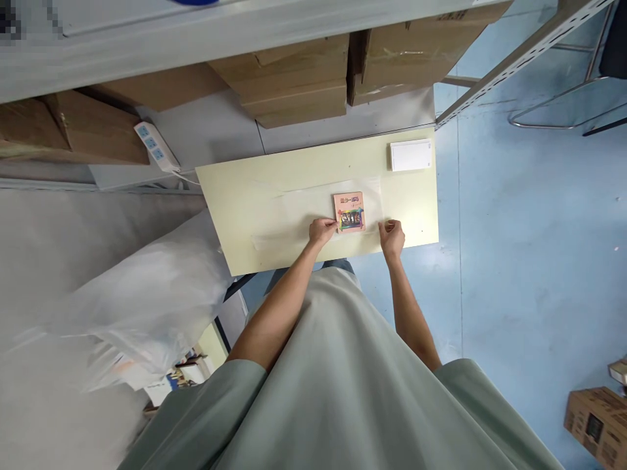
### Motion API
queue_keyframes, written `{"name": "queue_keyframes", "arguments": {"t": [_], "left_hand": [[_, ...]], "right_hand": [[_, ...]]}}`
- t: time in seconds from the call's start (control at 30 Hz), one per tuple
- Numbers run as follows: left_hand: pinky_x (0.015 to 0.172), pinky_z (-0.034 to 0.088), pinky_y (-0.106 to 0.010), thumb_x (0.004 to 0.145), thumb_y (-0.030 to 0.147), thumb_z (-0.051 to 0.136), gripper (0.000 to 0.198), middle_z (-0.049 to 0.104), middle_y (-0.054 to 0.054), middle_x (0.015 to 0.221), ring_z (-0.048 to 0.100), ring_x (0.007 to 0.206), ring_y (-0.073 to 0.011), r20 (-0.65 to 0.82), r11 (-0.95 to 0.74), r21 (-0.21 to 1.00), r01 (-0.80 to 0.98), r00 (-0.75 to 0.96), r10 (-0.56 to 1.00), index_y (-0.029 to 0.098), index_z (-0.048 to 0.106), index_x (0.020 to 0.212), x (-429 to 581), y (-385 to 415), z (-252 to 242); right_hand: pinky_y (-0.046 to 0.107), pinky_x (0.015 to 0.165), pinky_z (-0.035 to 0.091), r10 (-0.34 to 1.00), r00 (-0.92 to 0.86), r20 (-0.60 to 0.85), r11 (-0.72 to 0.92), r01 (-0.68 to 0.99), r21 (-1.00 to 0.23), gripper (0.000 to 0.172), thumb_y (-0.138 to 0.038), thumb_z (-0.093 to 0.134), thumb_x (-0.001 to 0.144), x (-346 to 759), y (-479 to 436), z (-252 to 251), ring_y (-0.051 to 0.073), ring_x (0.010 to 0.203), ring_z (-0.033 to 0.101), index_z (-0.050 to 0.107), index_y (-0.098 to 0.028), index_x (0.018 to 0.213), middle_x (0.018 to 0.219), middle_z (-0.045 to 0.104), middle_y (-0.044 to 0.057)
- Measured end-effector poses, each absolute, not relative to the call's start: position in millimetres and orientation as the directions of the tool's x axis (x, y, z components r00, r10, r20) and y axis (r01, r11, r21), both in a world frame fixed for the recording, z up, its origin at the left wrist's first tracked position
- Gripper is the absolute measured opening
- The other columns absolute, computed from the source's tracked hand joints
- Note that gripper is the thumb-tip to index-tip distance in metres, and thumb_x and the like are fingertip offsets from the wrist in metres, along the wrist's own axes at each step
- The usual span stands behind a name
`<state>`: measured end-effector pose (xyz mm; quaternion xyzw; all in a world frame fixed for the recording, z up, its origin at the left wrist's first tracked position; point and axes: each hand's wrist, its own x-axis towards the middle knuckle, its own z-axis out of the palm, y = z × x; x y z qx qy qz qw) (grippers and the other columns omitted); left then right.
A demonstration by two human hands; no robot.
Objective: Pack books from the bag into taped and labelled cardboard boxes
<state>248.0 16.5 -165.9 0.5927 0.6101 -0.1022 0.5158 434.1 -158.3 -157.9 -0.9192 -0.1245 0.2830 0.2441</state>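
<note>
A small pink book [349, 211] with a colourful cover lies on a clear plastic sheet [304, 205] spread across the pale yellow table [245, 196]. My left hand [322, 230] is curled at the book's lower left corner, pinching the book or the plastic there. My right hand [392, 236] is closed to the right of the book, pinching the edge of the plastic sheet. A white flat box [410, 155] rests at the table's far right corner.
Cardboard boxes [294, 81] sit under a grey shelf beyond the table, beside a white power strip [154, 147]. A large clear plastic bag [147, 300] bulges at the left. Blue floor lies to the right, with another carton [597, 424] at the lower right.
</note>
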Motion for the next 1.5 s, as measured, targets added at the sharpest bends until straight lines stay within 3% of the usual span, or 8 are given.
{"name": "queue_keyframes", "arguments": {"t": [0.23,0.4,0.5,0.63,0.83,1.0,1.2,1.5], "left_hand": [[0.091,0.059,-0.028,0.093,0.034,0.082,0.013,0.09,-0.001,0.103,0.083,0.107,-0.0243,-0.73,0.329,0.545,0.771,0.244,0.638,0.027,0.092,0.092,245,13,-173],[0.093,0.06,-0.029,0.09,0.036,0.085,0.013,0.09,-0.002,0.104,0.083,0.109,-0.0263,-0.738,0.367,0.55,0.75,0.231,0.634,0.027,0.093,0.094,243,15,-175],[0.093,0.061,-0.029,0.089,0.037,0.086,0.015,0.09,-0.002,0.104,0.083,0.11,-0.0266,-0.742,0.372,0.542,0.754,0.22,0.634,0.027,0.093,0.096,244,15,-176],[0.093,0.06,-0.027,0.089,0.037,0.086,0.016,0.09,0.0,0.102,0.083,0.108,-0.0242,-0.759,0.399,0.507,0.764,0.176,0.626,0.026,0.093,0.099,246,14,-175],[0.091,0.059,-0.026,0.088,0.037,0.086,0.018,0.09,-0.001,0.104,0.083,0.109,-0.0233,-0.775,0.464,0.49,0.738,0.124,0.62,0.025,0.093,0.1,248,14,-169],[0.093,0.06,-0.027,0.087,0.035,0.084,0.018,0.09,-0.002,0.107,0.083,0.11,-0.0241,-0.779,0.489,0.488,0.723,0.109,0.617,0.026,0.093,0.101,248,15,-164],[0.093,0.059,-0.03,0.089,0.031,0.08,0.015,0.09,-0.004,0.103,0.082,0.112,-0.0287,-0.762,0.308,0.452,0.837,0.183,0.621,0.025,0.093,0.095,246,15,-157],[0.102,0.057,-0.035,0.101,0.032,0.07,0.023,0.088,-0.009,0.111,0.078,0.11,-0.0289,-0.639,0.046,0.492,0.869,0.325,0.697,0.024,0.091,0.102,239,8,-147]], "right_hand": [[0.038,0.089,0.055,0.419,0.779,-0.466,-0.811,0.09,-0.578,0.022,-0.042,0.062,0.103,425,-157,-145,0.028,0.094,0.075,0.071,-0.021,0.103,0.105,0.084,0.014],[0.04,0.092,0.056,0.28,0.835,-0.473,-0.884,0.032,-0.466,0.038,-0.057,0.07,0.101,422,-150,-144,0.031,0.1,0.077,0.07,-0.02,0.11,0.114,0.084,0.017],[0.041,0.093,0.057,0.265,0.813,-0.518,-0.901,0.018,-0.433,0.027,-0.05,0.068,0.101,426,-146,-149,0.031,0.101,0.078,0.07,-0.023,0.101,0.112,0.085,0.016],[0.042,0.091,0.06,0.323,0.795,-0.514,-0.841,-0.007,-0.541,0.021,-0.044,0.069,0.095,429,-146,-156,0.03,0.097,0.078,0.07,-0.023,0.099,0.104,0.085,0.014],[0.039,0.083,0.064,0.319,0.729,-0.605,-0.669,-0.279,-0.689,0.045,-0.057,0.079,0.087,418,-152,-154,0.028,0.093,0.079,0.07,-0.018,0.11,0.095,0.082,0.011],[0.041,0.092,0.065,0.508,0.747,-0.43,-0.657,0.013,-0.754,0.038,-0.059,0.07,0.098,402,-151,-142,0.027,0.101,0.076,0.072,-0.022,0.096,0.104,0.08,0.012],[0.048,0.111,0.061,0.793,0.551,-0.26,-0.518,0.384,-0.764,0.013,-0.035,0.068,0.107,380,-137,-140,0.031,0.136,0.068,0.074,-0.024,0.103,0.148,0.069,0.018],[0.062,0.134,0.045,0.915,0.31,-0.256,-0.395,0.57,-0.721,0.017,-0.019,0.064,0.105,367,-124,-163,0.033,0.163,0.046,0.078,-0.025,0.112,0.174,0.055,0.01]]}}
